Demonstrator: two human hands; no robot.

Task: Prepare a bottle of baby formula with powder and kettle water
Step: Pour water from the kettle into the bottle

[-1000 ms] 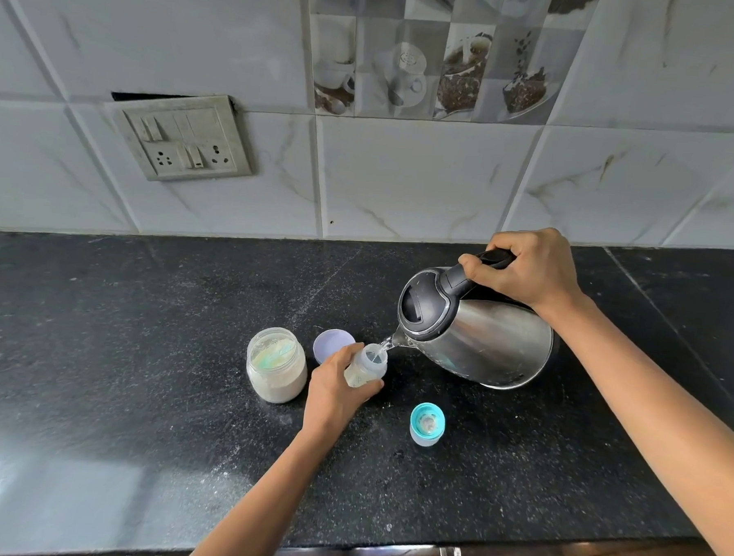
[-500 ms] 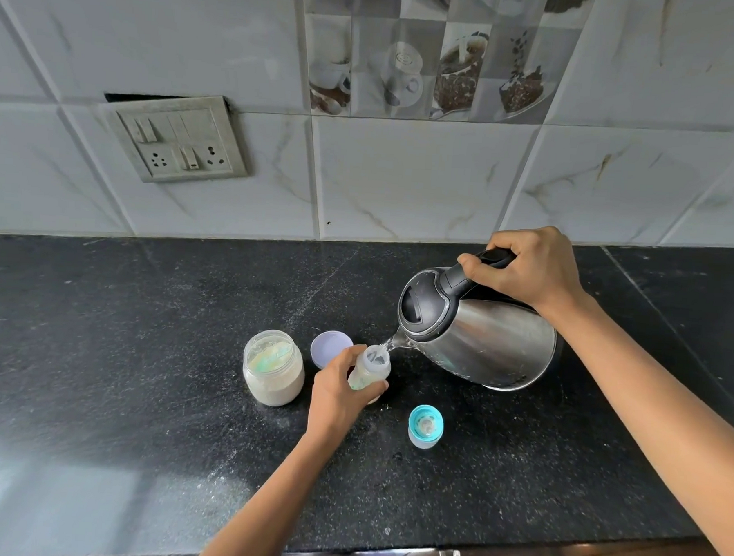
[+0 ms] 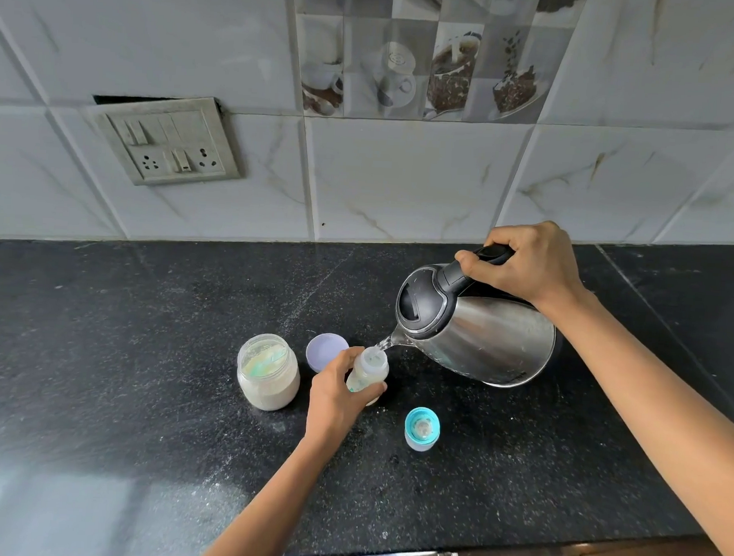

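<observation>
Steel kettle (image 3: 494, 339) tilts, spout pointing down-left into upright bottle (image 3: 371, 369).

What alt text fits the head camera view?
A right hand tilts a steel kettle, pouring water into a baby bottle held by the left hand on a black counter, beside an open powder jar.

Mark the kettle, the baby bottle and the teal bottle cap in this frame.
kettle (image 3: 494, 339): head view, on its steel body.
baby bottle (image 3: 372, 364): head view, on the neck below its open mouth.
teal bottle cap (image 3: 422, 430): head view, middle of its top.
</observation>
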